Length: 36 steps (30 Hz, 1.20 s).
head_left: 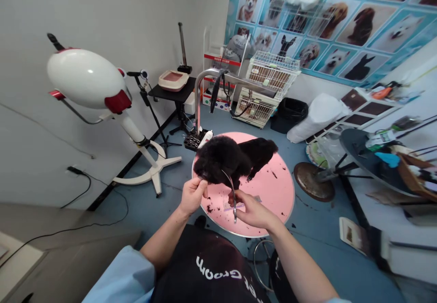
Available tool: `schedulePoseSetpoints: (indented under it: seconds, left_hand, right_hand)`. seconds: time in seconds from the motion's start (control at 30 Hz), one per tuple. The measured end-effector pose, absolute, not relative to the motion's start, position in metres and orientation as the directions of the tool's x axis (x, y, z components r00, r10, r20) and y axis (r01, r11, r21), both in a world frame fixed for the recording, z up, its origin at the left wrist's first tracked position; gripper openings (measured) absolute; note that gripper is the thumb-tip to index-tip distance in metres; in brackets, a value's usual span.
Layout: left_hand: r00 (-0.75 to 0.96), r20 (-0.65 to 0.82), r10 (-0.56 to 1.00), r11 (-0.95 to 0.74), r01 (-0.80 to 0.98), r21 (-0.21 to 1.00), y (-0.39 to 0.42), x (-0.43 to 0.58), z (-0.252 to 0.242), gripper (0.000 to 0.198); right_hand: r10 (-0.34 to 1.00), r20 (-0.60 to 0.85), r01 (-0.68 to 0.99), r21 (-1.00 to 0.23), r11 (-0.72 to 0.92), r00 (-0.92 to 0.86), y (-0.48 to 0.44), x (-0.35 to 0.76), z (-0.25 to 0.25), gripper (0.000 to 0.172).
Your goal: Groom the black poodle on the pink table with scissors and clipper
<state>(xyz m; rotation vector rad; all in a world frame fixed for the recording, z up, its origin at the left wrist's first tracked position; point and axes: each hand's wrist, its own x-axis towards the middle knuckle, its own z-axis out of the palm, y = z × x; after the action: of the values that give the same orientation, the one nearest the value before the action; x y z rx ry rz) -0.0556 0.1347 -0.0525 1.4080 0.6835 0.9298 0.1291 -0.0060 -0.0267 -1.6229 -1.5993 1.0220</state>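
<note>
A black curly-coated dog [223, 157] stands on a round pink grooming table [280, 198], its head toward the left. My left hand [194, 195] is closed at the dog's muzzle, thumb and fingers pinched together under its chin. Curved grooming scissors [232, 193] are in my right hand [251, 208], fingers around the handles. Their blades point up and lie against the dark fur at the front of the dog. Cut tufts of black hair [209, 208] lie scattered over the table top.
A metal grooming arm [198, 98] with black straps rises at the table's far left, beside a black tool holder [192, 142] and a white bottle [205, 138]. A white stand dryer [90, 78] is at left. Stacked cages [269, 78] stand behind; a stool base [314, 182] is at right.
</note>
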Motion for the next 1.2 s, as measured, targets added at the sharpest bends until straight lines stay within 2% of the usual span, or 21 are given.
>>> schedulePoseSetpoints:
  seconds: [0.2, 0.37, 0.57, 0.93, 1.2]
  left_hand:
    - [0.514, 0.127, 0.848, -0.066, -0.136, 0.989, 0.132, -0.056, -0.054, 0.044]
    - [0.535, 0.128, 0.835, -0.071, -0.126, 0.99, 0.131, -0.056, -0.057, 0.045]
    - [0.518, 0.121, 0.847, -0.062, -0.131, 0.989, 0.132, -0.054, -0.053, 0.046]
    - [0.531, 0.124, 0.838, -0.039, -0.17, 0.985, 0.136, -0.05, -0.057, 0.046]
    - [0.554, 0.131, 0.822, -0.024, -0.196, 0.98, 0.139, -0.046, -0.057, 0.047]
  right_hand:
    - [0.991, -0.119, 0.547, -0.835, -0.063, -0.067, -0.002, 0.136, -0.014, 0.036]
    - [0.983, -0.15, 0.556, -0.828, -0.064, -0.109, 0.0, 0.144, 0.0, 0.046]
    - [0.979, -0.173, 0.623, -0.779, -0.068, -0.11, 0.004, 0.15, 0.02, 0.03]
    - [0.982, -0.169, 0.654, -0.753, -0.071, -0.087, 0.006, 0.147, 0.025, 0.03]
    - [0.979, -0.203, 0.699, -0.702, -0.132, -0.02, 0.008, 0.148, 0.031, 0.028]
